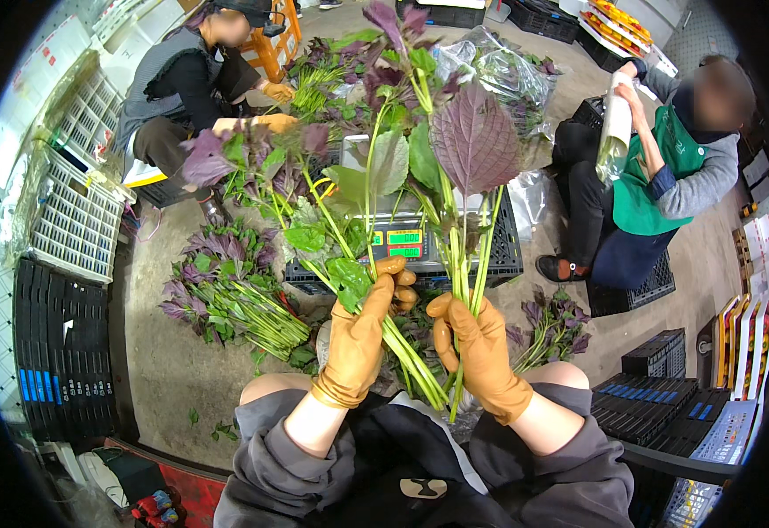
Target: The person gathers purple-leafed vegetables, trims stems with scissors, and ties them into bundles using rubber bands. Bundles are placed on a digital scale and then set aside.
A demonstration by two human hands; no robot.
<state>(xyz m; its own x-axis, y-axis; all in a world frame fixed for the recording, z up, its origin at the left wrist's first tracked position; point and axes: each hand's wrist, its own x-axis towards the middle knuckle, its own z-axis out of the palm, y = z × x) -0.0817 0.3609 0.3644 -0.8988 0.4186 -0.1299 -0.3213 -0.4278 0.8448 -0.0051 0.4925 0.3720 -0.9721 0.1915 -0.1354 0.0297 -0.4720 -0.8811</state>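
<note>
Both my hands wear tan rubber gloves and hold long-stemmed leafy greens with purple and green leaves, likely purple perilla. My left hand [362, 336] is closed around a bunch of stems [417, 366] that slants up to the left. In my right hand [480, 350] is a second bunch [457, 254], nearly upright, with a broad purple leaf [475, 138] at its top. The lower stem ends of the two bunches meet between my wrists. Just beyond my hands, a digital scale [405, 244] with lit displays sits on a black plastic crate [506, 241], partly hidden by leaves.
A pile of cut greens [245, 300] lies on the floor at left, a smaller one [552, 327] at right. One co-worker [179, 86] handles greens; another [655, 158] holds a rolled wrapper [614, 132]. Stacked black crates [64, 350] and white crates [77, 224] line the left side.
</note>
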